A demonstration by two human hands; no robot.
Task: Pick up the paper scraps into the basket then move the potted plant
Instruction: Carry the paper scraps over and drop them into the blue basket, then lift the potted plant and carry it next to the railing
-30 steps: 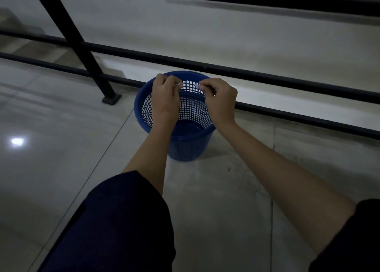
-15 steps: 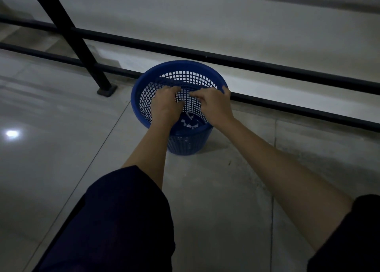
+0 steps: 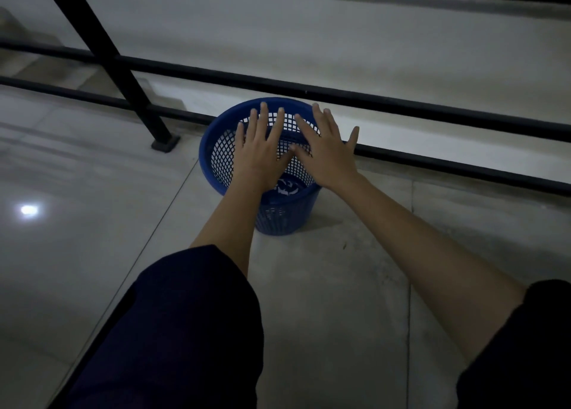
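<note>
We hold our left hand (image 3: 259,155) and right hand (image 3: 325,152) flat over the blue basket (image 3: 213,149), fingers spread and empty, likely to shed the last bits; paper scraps (image 3: 285,189) lie at its bottom. No potted plant shows.

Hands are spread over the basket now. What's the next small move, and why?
Probably draw both hands back. The left hand and right hand are open and empty above the blue basket, with white paper scraps already lying inside. No potted plant is in view.
</note>
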